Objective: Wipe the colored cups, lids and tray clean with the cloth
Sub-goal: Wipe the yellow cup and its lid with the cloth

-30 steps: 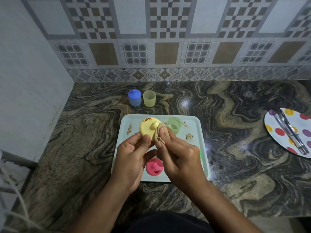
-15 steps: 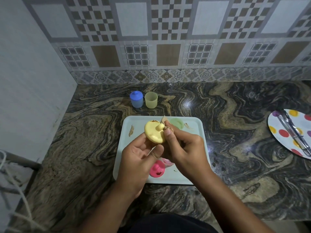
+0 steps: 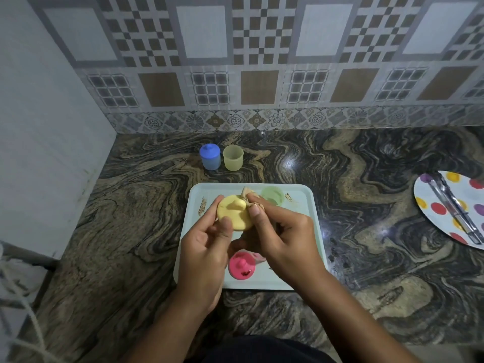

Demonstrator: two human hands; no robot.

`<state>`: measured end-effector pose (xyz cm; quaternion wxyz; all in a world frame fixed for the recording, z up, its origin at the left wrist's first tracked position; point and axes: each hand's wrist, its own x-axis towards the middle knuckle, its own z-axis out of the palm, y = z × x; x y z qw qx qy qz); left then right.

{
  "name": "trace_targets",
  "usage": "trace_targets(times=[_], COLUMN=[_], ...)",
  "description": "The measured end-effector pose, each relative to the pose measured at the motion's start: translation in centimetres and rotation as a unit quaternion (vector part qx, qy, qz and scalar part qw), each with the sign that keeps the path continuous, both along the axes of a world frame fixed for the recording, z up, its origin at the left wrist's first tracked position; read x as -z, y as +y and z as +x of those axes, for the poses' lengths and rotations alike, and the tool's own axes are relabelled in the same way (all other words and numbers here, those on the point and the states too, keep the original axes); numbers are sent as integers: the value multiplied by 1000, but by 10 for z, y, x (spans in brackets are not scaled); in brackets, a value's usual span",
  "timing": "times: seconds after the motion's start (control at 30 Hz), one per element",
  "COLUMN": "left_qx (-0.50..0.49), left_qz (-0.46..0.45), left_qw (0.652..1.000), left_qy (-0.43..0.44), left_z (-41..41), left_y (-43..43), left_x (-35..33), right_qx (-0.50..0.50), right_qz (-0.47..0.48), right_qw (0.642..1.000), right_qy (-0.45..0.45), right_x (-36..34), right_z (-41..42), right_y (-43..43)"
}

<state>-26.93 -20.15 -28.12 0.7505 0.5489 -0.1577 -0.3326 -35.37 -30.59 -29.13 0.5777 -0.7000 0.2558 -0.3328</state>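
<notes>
- Head view: the left hand (image 3: 207,247) holds the yellow lid (image 3: 235,212) above the tray (image 3: 207,191), thumb curled over its near edge.
- The right hand (image 3: 282,231) pinches the bunched cloth (image 3: 250,197) against the lid's right edge.
- On the tray sit a green cup (image 3: 273,195) at the far side and a pink lid (image 3: 241,265) at the near side; brown smears (image 3: 201,206) mark the tray.
- Beyond the tray stand a lidded blue cup (image 3: 210,156) and a yellow cup (image 3: 233,158), side by side.
</notes>
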Motion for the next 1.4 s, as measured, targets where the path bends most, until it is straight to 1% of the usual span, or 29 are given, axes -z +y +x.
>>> trace_targets(times=[0.1, 0.2, 0.23, 0.33, 0.4, 0.47, 0.53, 0.63, 0.73, 0.8, 0.83, 0.9, 0.97, 1.07, 1.1, 1.17, 1.27, 1.37, 1.4], left_qx=[-28, -26, -16, 9, -1, -36, -58, -26, -17, -13, -6, 4, -9, -32, -34, -30, -13, -9, -11], left_qz=[13, 8, 6, 9, 9, 13, 18, 29, 30, 23, 22, 21, 18, 17, 15, 10, -1, 8, 13], left_qw=[999, 1000, 1000, 1000, 1000, 998, 997, 999, 999, 1000, 999, 999, 999, 998, 998, 998, 999, 999, 999], left_qy=[-30, 0, 5, 0, 16, 46, 39, -12, -3, 17, 27, 40, 44, 52, 55, 54, 47, 38, 35], left_z=[0, 4, 5, 5, 5, 6, 8, 6, 3, 4, 4, 1, -1, 1, 2, 3, 2, 0, 0], left_y=[-2, 1, 3, 6, 4, 1, 1, 1, 2, 6, 7, 8, 6, 0, -2, -3, -2, -3, -3], left_x=[0, -5, -6, -9, -10, -9, -6, -4, -3, -4, -5, -7, -7, -8, -8, -11, -13, -11, -10], right_qx=[-30, -12, -1, 0, -12, -17, -20, -28, -26, -5, 10, 7, -13, -67, -83, -86, -29, -1, -2], right_qz=[10, -64, -67, -3, 9, -1, -18, 4, -22, -36, -24, 43, 92, 120, 117, 68, 19, 10, -11], right_qw=[999, 998, 998, 1000, 1000, 1000, 1000, 1000, 999, 999, 1000, 999, 996, 990, 990, 994, 999, 999, 998], right_qy=[-10, -18, -21, -5, -4, -10, -7, -2, -1, -1, 0, 3, 11, 0, -1, 9, 15, -42, -56], right_x=[3, -3, -5, -10, -6, -4, -1, 5, 8, 5, 3, -4, -8, -8, -7, -2, 2, 3, 2], right_z=[2, -1, -1, 1, 1, 1, 3, 5, 2, 1, 0, 1, 2, 1, 0, -1, 1, -1, -3], right_y=[8, 8, 5, -3, -4, 0, 3, 5, 8, 6, 2, -5, -11, -10, -9, -9, -9, -5, -3])
